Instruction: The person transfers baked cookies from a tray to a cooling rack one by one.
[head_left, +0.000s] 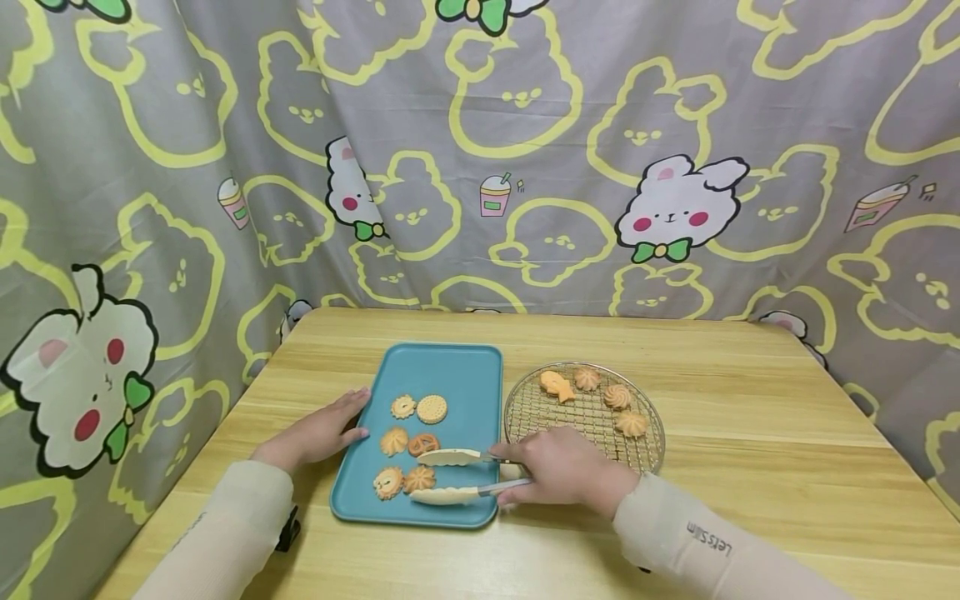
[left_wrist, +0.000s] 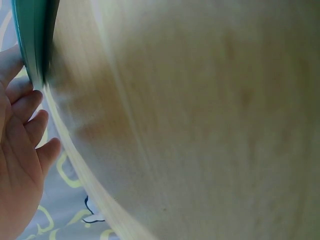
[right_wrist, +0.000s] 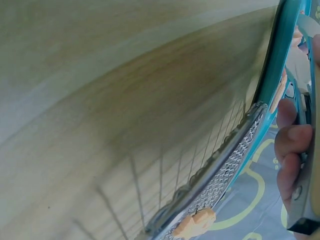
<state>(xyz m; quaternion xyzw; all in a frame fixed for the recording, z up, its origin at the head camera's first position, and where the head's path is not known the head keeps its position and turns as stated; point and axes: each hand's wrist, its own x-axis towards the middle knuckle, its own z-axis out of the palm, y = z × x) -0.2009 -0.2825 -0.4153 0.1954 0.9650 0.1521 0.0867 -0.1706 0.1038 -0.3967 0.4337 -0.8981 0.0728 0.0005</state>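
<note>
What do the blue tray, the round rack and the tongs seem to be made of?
Blue tray: probably plastic, possibly coated metal; smooth, evenly coloured.
Round rack: likely metal; shiny crossed wires inside a bright rim.
Tongs: apparently metal at the silvery-grey handle; the cream, scalloped tips look matte, perhaps plastic or silicone.

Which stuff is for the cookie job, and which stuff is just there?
Seems part of the job:
tongs, in the right hand
blue tray, left hand at its edge
six cookies on the tray
wire rack, four cookies showing

Seems just there:
patterned curtain
wooden table
</note>
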